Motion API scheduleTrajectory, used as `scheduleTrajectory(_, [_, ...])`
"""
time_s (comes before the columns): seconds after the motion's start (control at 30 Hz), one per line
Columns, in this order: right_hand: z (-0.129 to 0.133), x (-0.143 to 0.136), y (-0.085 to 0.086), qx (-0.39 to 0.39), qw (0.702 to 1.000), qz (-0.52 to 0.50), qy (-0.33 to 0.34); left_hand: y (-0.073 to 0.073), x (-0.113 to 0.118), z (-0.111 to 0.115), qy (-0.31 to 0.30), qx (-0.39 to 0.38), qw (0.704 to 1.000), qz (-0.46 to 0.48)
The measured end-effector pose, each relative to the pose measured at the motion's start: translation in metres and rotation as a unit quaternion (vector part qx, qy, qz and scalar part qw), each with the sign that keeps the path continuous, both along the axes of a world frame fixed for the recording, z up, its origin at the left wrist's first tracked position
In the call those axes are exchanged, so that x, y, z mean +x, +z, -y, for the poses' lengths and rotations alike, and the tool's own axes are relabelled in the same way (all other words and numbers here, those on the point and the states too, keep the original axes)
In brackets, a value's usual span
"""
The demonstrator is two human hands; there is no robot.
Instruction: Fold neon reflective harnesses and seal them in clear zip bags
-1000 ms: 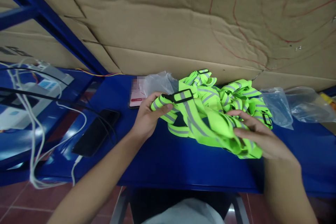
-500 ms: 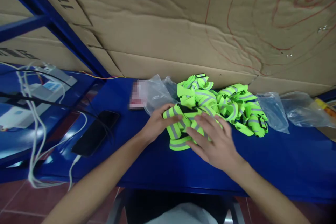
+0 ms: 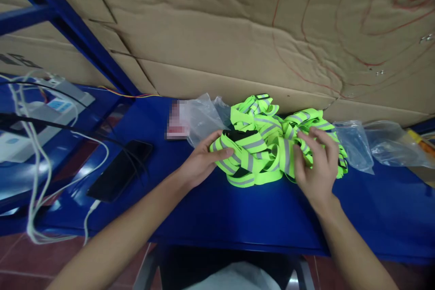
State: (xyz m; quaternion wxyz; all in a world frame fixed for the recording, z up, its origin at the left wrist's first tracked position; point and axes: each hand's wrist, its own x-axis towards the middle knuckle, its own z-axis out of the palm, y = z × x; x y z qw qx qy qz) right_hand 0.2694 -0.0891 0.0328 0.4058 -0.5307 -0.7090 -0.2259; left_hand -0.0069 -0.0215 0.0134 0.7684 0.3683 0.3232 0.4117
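Yellow-green straps with grey reflective stripes (image 3: 268, 127) lie heaped at the back of the blue table. My left hand (image 3: 205, 156) grips the left end of a strap bundle (image 3: 243, 158), thumb on top, with black pieces showing among its folds. Over the right part of the heap is my right hand (image 3: 317, 163), its fingers bent and closed on a strap that runs leftward to the bundle.
Clear plastic bags (image 3: 204, 118) lie left of the heap, and others (image 3: 353, 142) to its right. A black phone (image 3: 120, 170), white cables (image 3: 36, 176) and a power strip (image 3: 56, 108) are at the left. Cardboard (image 3: 210, 36) stands behind the blue table (image 3: 238, 217).
My right hand has moved right, away from the bundle, and a strap now stretches between them. My left hand still holds the bundle's left side, which looks more spread out.
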Motion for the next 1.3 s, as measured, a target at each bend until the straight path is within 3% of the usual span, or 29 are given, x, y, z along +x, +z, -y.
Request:
scheduleTrajectory(0.07, [0.013,-0.017,-0.004,0.018,0.995,0.015,0.096,-0.004,0.001,0.003,-0.008,0.034,0.999,0.003])
scheduleTrajectory(0.17, [0.027,-0.039,-0.01,-0.036,0.98,-0.018,0.192,-0.008,0.001,0.007,-0.052,0.096,0.994,-0.019])
scheduleTrajectory(0.27, [0.026,-0.045,-0.012,-0.114,0.967,-0.12,0.193,-0.007,-0.001,0.008,-0.106,0.14,0.984,-0.043])
scheduleTrajectory(0.37, [0.019,-0.036,-0.009,-0.216,0.92,-0.261,0.199,-0.003,-0.001,0.009,-0.14,0.163,0.976,-0.042])
scheduleTrajectory(0.43, [0.016,-0.029,-0.004,-0.301,0.883,-0.295,0.208,0.0,0.002,0.011,-0.157,0.146,0.976,-0.03])
scheduleTrajectory(0.5, [0.016,-0.022,0.0,-0.333,0.877,-0.286,0.195,0.0,0.004,0.012,-0.172,0.098,0.98,-0.01])
scheduleTrajectory(0.6, [0.018,-0.013,0.001,-0.248,0.922,-0.271,0.123,-0.004,0.007,0.012,-0.186,0.031,0.982,0.021])
scheduleTrajectory(0.67, [0.019,-0.011,0.0,-0.17,0.953,-0.241,0.071,-0.006,0.008,0.013,-0.157,0.047,0.987,-0.007])
scheduleTrajectory(0.73, [0.019,-0.014,-0.001,-0.109,0.973,-0.199,0.05,-0.007,0.01,0.015,-0.074,0.149,0.982,-0.085])
scheduleTrajectory(0.8, [0.021,-0.022,-0.003,-0.084,0.983,-0.145,0.077,-0.006,0.013,0.02,0.015,0.297,0.94,-0.165])
scheduleTrajectory(0.87, [0.023,-0.031,-0.006,-0.085,0.982,-0.089,0.141,-0.007,0.018,0.028,0.052,0.392,0.894,-0.209])
scheduleTrajectory(0.9, [0.024,-0.035,-0.007,-0.092,0.978,-0.066,0.173,-0.007,0.02,0.032,0.049,0.402,0.887,-0.222])
scheduleTrajectory(1.0, [0.026,-0.038,-0.008,-0.089,0.971,-0.017,0.222,-0.009,0.025,0.039,0.011,0.364,0.896,-0.254])
scheduleTrajectory(1.13, [0.023,-0.028,-0.006,-0.063,0.98,0.012,0.189,0.001,0.018,0.034,-0.098,0.367,0.887,-0.262])
scheduleTrajectory(1.23, [0.021,-0.022,-0.006,-0.06,0.981,-0.095,0.161,0.015,0.008,0.029,-0.233,0.34,0.877,-0.247])
scheduleTrajectory(1.3, [0.02,-0.021,-0.007,-0.065,0.973,-0.177,0.131,0.02,0.002,0.026,-0.279,0.317,0.873,-0.244])
